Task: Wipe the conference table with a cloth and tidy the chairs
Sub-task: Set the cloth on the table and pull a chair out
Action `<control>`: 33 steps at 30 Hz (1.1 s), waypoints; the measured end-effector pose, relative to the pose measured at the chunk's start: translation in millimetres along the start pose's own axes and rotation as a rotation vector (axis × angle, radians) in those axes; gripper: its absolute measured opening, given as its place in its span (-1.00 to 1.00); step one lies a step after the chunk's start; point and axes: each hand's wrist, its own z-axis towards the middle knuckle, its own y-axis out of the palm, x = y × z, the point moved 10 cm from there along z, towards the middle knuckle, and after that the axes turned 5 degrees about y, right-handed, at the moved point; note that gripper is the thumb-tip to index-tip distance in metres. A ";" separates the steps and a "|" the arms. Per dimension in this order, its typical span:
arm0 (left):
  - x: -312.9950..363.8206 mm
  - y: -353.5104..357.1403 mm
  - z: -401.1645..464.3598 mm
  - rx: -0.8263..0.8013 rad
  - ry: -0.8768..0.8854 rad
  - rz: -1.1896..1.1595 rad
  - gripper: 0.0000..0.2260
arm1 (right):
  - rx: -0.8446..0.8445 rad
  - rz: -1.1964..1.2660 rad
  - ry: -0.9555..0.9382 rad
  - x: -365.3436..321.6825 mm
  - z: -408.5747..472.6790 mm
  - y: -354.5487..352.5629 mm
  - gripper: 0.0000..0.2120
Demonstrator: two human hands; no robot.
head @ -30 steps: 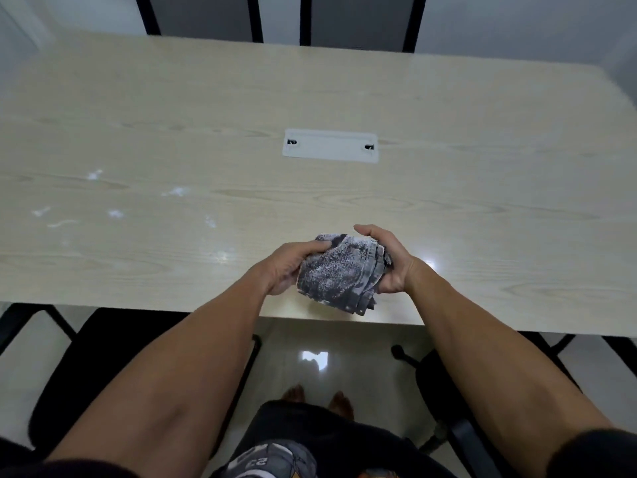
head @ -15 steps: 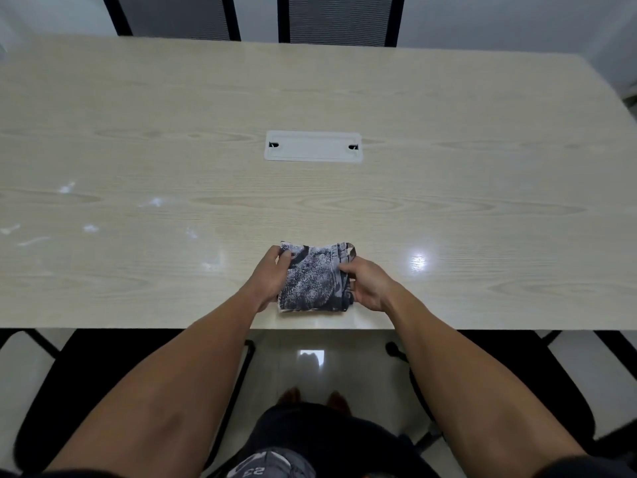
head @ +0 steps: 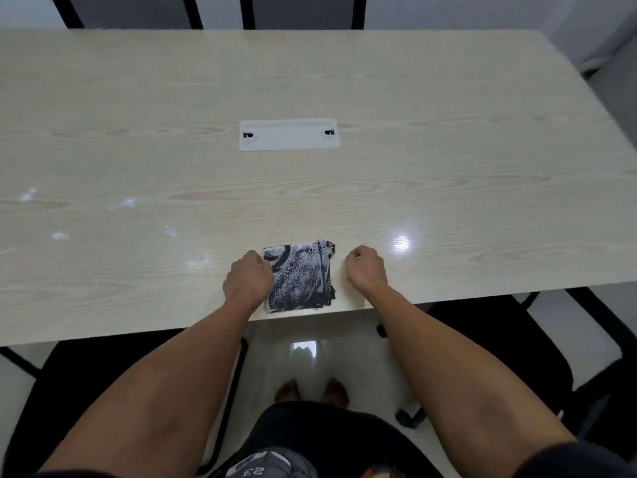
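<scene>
A folded grey-and-black patterned cloth [head: 300, 276] lies flat on the pale wood conference table [head: 344, 81], close to its near edge. My left hand [head: 248, 281] sits with curled fingers against the cloth's left edge and covers part of it; the fingertips are hidden, so a grip cannot be confirmed. My right hand [head: 367, 267] is a loose fist just right of the cloth, a small gap away from it and holding nothing. One black chair [head: 69, 391] stands under the near edge at the left and another black chair [head: 499, 357] at the right.
A white cable cover plate [head: 289, 134] is set into the table's middle. White smudges [head: 127, 202] mark the left part of the tabletop. Two chair backs [head: 303, 10] rise behind the far edge. My bare feet [head: 310, 391] stand on glossy floor tiles.
The cloth, held bunched in both hands above the table edge, was laid flat on the tabletop. My right hand has let go and moved slightly right of it.
</scene>
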 end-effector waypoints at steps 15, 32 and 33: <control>142.8 98.1 -93.3 -0.330 0.543 -0.013 -0.80 | 0.261 0.399 0.229 178.1 -98.7 -80.5 -0.78; 248.4 282.2 -350.8 -0.473 0.736 0.125 -0.84 | 0.421 0.490 0.414 484.6 -265.0 -193.9 -0.77; 250.4 291.5 -364.3 -0.474 0.739 0.126 -0.83 | 0.425 0.501 0.421 502.2 -271.4 -197.2 -0.77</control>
